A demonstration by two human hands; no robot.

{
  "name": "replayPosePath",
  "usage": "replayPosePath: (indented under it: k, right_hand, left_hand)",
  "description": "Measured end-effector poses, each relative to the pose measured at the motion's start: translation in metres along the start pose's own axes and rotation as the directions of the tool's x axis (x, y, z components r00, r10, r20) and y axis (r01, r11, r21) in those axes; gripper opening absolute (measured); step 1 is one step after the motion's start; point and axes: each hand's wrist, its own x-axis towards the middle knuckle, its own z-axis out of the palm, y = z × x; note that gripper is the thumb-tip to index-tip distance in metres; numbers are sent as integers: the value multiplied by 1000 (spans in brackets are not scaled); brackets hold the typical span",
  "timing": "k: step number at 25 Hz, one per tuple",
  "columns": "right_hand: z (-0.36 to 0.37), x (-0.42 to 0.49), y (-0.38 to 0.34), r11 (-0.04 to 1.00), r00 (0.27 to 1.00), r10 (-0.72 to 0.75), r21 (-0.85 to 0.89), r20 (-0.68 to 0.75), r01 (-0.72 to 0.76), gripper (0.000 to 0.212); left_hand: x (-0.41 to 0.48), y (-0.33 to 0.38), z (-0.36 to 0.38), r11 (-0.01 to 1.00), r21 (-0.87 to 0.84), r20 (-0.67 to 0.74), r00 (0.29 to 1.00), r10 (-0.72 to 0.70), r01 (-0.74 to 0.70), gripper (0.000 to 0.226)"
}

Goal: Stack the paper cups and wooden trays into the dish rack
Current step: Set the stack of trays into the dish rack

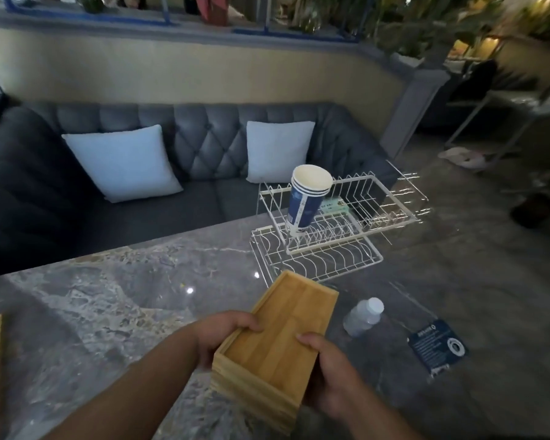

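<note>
Marble table (108, 296), wooden trays (277, 338), illegible card (437, 347)

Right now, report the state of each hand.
Left hand: closed, gripping the left side of the wooden trays.
Right hand: closed, gripping their right side.

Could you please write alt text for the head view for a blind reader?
The left hand and right hand grip stacked wooden trays over a marble table; beyond, nested paper cups lean in a white wire dish rack.
</note>
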Motion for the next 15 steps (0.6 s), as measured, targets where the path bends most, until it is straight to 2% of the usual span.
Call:
replayPosePath:
  k: [4,7,15]
  right_hand:
    - [-45,3,-35,998,998,-59,-29,1,59,57]
    - [-69,14,-62,997,998,-68,-42,11,68,51]
    - [-100,46,-135,988,997,-69,-133,31,73,36]
  left_hand:
    - [27,2,42,998,-65,36,999,-25,27,59]
    - [43,4,64,995,-99,6,1000,-5,6,52]
    - [99,26,100,952,-279,-108,989,101,-127,68]
